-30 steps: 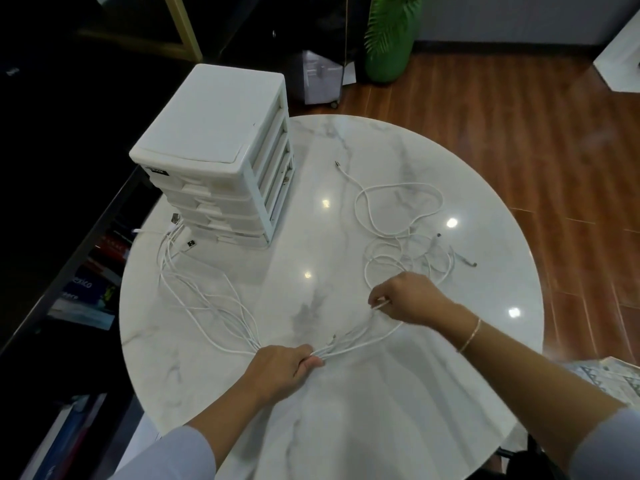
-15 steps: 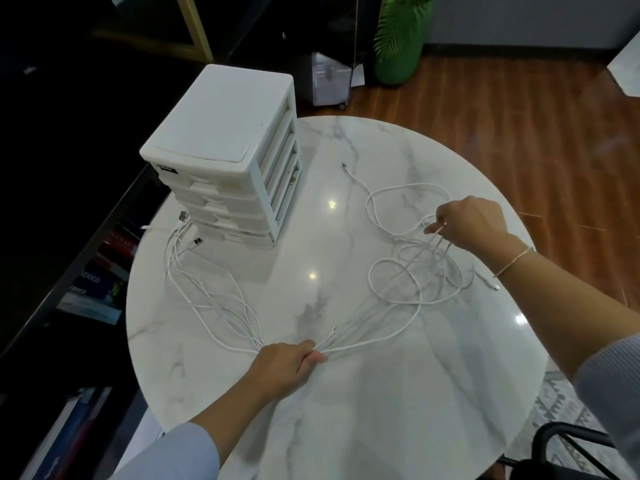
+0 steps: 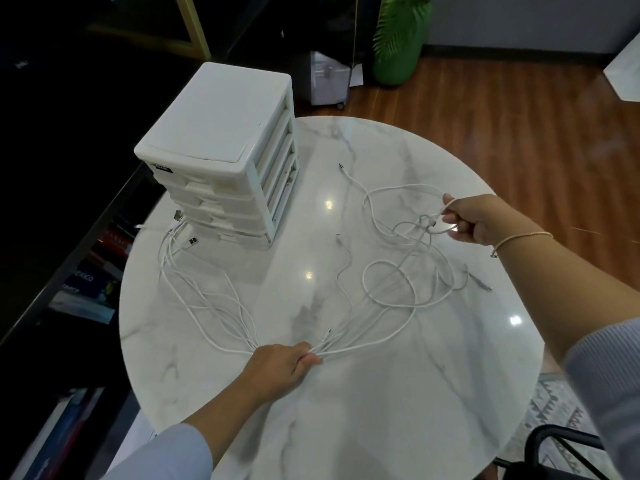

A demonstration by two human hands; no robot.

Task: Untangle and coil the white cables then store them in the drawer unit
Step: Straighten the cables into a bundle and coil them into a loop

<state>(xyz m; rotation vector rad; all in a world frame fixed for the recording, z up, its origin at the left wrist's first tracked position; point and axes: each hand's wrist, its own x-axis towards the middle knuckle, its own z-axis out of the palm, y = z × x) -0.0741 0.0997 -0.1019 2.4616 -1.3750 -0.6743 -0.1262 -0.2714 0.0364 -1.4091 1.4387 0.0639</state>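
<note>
Several white cables (image 3: 388, 292) lie tangled across a round white marble table (image 3: 346, 410). My left hand (image 3: 280, 365) grips the bundle where the strands meet near the table's front. Strands fan from that fist leftward toward USB plugs (image 3: 192, 241) by the drawer unit, and rightward into loose loops. My right hand (image 3: 474, 220) holds a loop of cable lifted off the table at the right side. The white drawer unit (image 3: 221, 133) stands at the table's back left, its drawers closed.
A dark shelf with books (image 3: 86, 289) runs along the left of the table. A green plant pot (image 3: 398, 60) and a grey box (image 3: 329, 81) stand on the wooden floor behind. A black chair frame (image 3: 561, 448) shows at the lower right.
My right hand moved from near the left hand out to the right and back, lifting a cable loop off the table. The left hand kept its grip in place.
</note>
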